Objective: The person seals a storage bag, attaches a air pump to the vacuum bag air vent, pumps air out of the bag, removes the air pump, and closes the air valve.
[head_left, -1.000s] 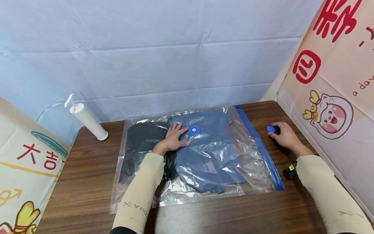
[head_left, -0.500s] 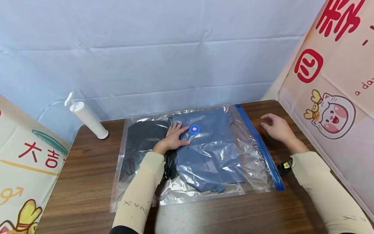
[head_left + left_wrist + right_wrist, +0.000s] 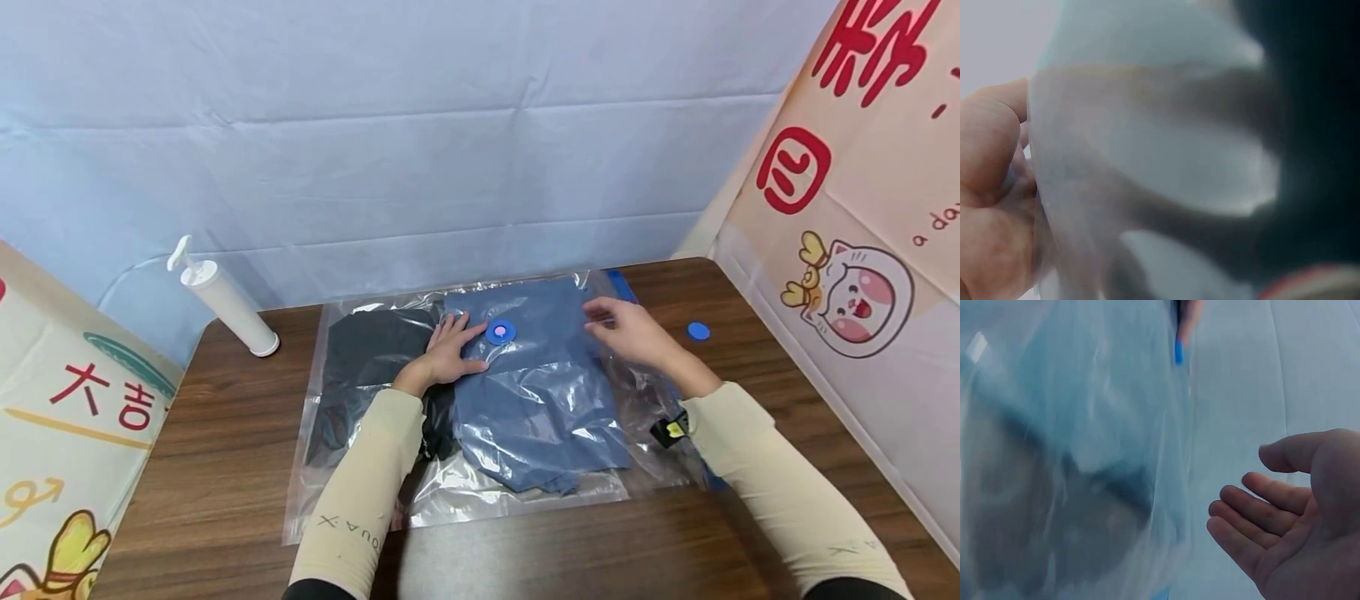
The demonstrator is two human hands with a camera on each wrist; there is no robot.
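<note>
A clear vacuum storage bag (image 3: 442, 506) lies flat, with dark clothing (image 3: 375, 354) on its left side and a folded blue garment (image 3: 536, 417) on its right. My left hand (image 3: 444, 357) rests on the bag with fingers spread, just left of the blue valve (image 3: 501, 332) with its pink centre. Over the bag's right part hangs my right hand (image 3: 628, 331), fingers loosely bent and holding nothing; the right wrist view shows the same empty hand (image 3: 1285, 519). A round blue cap (image 3: 698, 331) lies on the table, right of the bag. The right arm partly hides the bag's blue zip edge (image 3: 622, 286).
A white hand pump (image 3: 228, 308) stands at the table's back left. The wooden table (image 3: 202, 433) meets a pale cloth backdrop (image 3: 420, 150), with printed cloths on both sides. Plastic fills most of the left wrist view.
My right hand has let go of the blue cap, leaving it on the table, and has moved left over the bag. The left hand stays in place.
</note>
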